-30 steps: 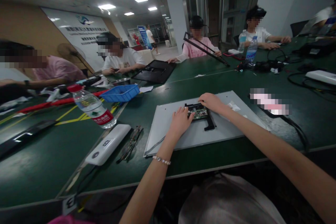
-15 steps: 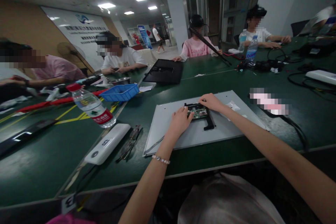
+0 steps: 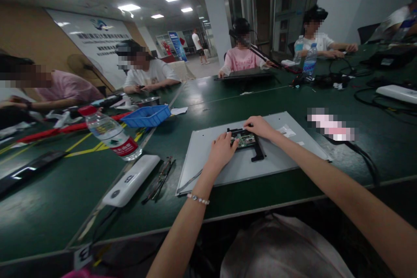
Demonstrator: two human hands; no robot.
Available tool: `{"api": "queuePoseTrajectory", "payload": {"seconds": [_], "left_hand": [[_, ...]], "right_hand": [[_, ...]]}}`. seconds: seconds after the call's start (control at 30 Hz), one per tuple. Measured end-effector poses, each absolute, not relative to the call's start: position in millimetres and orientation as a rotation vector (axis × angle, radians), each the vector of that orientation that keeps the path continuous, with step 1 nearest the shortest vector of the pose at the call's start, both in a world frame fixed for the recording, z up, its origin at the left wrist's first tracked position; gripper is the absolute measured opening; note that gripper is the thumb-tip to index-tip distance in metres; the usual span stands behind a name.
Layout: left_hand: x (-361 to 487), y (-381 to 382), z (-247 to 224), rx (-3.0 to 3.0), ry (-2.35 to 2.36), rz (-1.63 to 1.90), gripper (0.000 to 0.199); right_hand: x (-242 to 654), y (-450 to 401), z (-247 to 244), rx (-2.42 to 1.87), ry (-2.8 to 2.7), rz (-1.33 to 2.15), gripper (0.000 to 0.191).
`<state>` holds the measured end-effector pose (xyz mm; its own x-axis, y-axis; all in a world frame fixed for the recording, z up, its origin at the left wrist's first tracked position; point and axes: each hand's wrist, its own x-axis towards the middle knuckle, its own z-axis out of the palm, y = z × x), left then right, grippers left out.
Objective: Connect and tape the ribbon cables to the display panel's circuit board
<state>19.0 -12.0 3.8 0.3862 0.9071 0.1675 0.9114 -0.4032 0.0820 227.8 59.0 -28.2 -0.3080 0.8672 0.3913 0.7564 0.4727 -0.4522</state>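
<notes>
Can see one circuit board (image 3: 246, 140) in one black frame (image 3: 258, 152), on one grey panel (image 3: 241, 169). At nine o'clock, touching, left hand (image 3: 223, 151), half open; at one o'clock, touching, right hand (image 3: 259, 127), more curled; cannot tell either grip. Outward, one bottle (image 3: 112, 137) at nine, one blue basket (image 3: 154, 118) at ten.

Green tabletop (image 3: 65, 200) — grey panel (image 3: 198, 154), blue basket (image 3: 148, 119), red-capped bottle (image 3: 112, 134), eyeglasses (image 3: 160, 177).
</notes>
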Motion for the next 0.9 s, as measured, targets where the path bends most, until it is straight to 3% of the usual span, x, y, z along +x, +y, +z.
{"api": "queuePoseTrajectory", "payload": {"seconds": [0.53, 0.73, 0.9], "left_hand": [[16.5, -9.6, -1.5, -2.562, -1.716, -0.36, 0.057], [17.3, -9.6, -1.6, -2.559, -1.687, -0.385, 0.057], [18.3, -11.2, 3.2, -2.555, -1.717, -0.39, 0.055]], "right_hand": [[279.6, 25.2, 8.7, -1.474, -2.124, 0.231, 0.031], [335.3, -3.9, -15.2, -1.84, -1.96, 0.143, 0.042], [346.4, -5.8, -25.9, -2.018, -1.932, 0.29, 0.045]]}}
